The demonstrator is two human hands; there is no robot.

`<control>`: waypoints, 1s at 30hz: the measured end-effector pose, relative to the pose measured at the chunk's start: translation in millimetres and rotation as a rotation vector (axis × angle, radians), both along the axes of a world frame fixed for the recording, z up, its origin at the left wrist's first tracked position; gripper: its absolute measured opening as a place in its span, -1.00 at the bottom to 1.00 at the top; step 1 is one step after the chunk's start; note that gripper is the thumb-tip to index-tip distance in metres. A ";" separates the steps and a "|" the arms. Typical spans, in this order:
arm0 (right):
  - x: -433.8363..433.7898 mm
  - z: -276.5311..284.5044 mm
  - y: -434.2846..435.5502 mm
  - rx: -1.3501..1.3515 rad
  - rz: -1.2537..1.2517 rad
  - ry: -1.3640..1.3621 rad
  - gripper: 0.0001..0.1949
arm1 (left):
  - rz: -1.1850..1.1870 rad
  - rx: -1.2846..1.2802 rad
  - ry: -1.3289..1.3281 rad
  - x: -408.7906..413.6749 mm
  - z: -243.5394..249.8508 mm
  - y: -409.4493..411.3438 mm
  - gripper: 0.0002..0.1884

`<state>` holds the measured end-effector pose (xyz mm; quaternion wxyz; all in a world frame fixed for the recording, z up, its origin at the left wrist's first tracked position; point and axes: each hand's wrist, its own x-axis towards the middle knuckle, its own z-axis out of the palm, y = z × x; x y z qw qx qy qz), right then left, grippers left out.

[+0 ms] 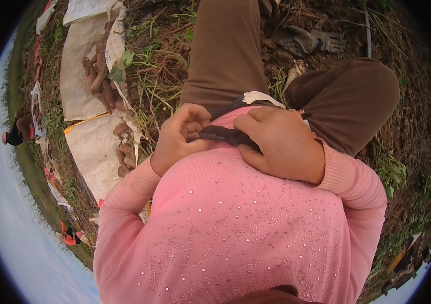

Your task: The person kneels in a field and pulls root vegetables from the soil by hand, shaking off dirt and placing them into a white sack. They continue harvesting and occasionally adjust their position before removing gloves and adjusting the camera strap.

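Note:
At the waist, a small black object (221, 134), which looks like a buckle or slim device, lies across the front of a pink sweater with shiny studs. My right hand (283, 144) is closed around its right part. My left hand (185, 133) has curled fingers and a thumb at its left end. Just beyond the hands, a black strap (227, 108) and a white band (263, 97) run across the waist of the brown trousers. The hands partly hide the black object, so its exact kind cannot be told.
Pale woven sacks (92, 152) lie on the left, with sweet potatoes (99, 72) on them. Pulled vines (158, 72) cover soil nearby. Dirty work gloves (306, 41) and a thin metal rod (368, 34) are beyond the bent right knee. Other people (18, 131) are far left.

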<state>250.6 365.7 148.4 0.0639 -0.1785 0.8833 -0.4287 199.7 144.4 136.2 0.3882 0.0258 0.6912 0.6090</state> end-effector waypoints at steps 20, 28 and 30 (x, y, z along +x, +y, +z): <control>9.4 -18.7 8.4 -0.252 -0.130 0.091 -0.81 | -0.095 0.180 -0.040 -0.4 -2.8 -0.4 -0.65; 13.3 -18.5 11.3 -0.272 -0.059 0.131 -0.76 | -0.244 -0.030 -0.169 -5.0 3.2 -9.8 -0.66; 13.8 -11.5 21.4 -0.205 -0.039 0.033 -0.75 | -0.156 0.020 -0.153 2.0 2.4 -6.8 -0.66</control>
